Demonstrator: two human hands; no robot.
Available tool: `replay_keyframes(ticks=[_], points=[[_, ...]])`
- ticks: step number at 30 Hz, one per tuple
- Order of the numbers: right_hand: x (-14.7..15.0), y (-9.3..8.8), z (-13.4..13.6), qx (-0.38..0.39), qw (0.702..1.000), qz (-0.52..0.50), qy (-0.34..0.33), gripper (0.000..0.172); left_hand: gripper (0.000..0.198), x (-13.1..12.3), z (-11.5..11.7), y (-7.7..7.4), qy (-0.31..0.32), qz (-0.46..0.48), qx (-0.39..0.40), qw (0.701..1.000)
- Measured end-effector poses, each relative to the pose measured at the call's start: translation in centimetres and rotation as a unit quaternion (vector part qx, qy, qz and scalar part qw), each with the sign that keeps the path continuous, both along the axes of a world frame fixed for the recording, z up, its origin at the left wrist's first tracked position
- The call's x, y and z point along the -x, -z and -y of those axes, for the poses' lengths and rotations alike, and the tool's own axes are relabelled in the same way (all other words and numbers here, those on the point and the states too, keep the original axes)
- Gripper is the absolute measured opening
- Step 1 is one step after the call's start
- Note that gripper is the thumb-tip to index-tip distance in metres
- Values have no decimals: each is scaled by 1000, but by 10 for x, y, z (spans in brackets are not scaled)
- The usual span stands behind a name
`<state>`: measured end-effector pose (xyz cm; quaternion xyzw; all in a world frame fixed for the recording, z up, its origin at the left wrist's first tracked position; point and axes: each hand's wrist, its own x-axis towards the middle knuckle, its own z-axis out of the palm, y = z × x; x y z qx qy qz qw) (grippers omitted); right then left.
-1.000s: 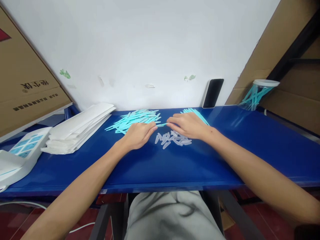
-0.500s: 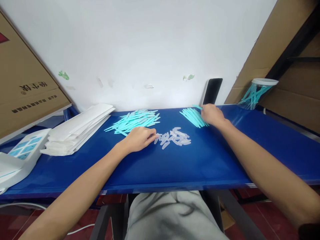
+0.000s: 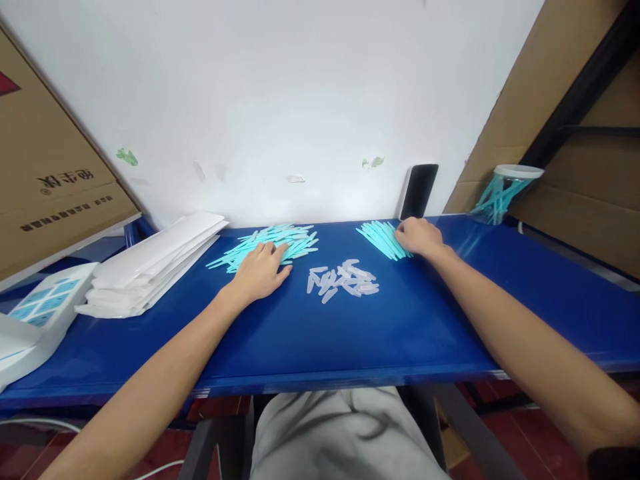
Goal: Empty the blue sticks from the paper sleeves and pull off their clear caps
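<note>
My left hand [image 3: 261, 269] lies with fingers stretched out on the near edge of a loose pile of turquoise sticks [image 3: 295, 238] on the blue table [image 3: 350, 333]. My right hand [image 3: 419, 235] rests curled at the right end of a neat row of turquoise sticks [image 3: 377, 237], fingertips on them. Between my hands lies a small heap of clear plastic caps [image 3: 343, 280], untouched.
A stack of white paper sleeves [image 3: 150, 263] lies at the left, with a white box [image 3: 35, 313] beyond it. A dark phone [image 3: 419, 191] leans on the wall. A clear jar of turquoise sticks [image 3: 500, 193] stands at the right. Cardboard boxes flank both sides.
My left hand has moved from the clear caps up to the loose stick pile. My right hand went from the middle to the neat row at the right and has settled there.
</note>
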<state>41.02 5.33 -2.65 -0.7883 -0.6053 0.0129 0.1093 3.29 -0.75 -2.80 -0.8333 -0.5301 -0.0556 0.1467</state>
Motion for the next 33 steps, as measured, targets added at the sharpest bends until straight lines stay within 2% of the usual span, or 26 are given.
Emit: replay_keyframes(ticks=[3,7,13,18,23,25,29,33], points=[[2,-1,1,3,1000,9,-6,35,46,1,-1,2,-10,-12,13,1000],[7,-3,3,16,999,-2,-30,35,36,0,-1,-3,-16,-29,21,999],[14,-2,4,16,998,5,-56,37,31,0,-2,-5,-20,-10,6,1000],[14,-2,6,-2,998,37,-42,39,34,-1,-3,-3,-30,35,12,999],[11,-3,7,-8,999,43,-28,40,32,0,-6,-1,-27,29,19,999],[11,-4,7,-40,998,41,-31,37,32,0,-7,-1,-23,26,14,999],[23,-8,11,-165,981,-15,-105,35,28,-1,-5,-1,-21,49,7,999],[59,-13,27,-197,957,-79,-200,32,23,-1,-3,0,-23,95,29,995]])
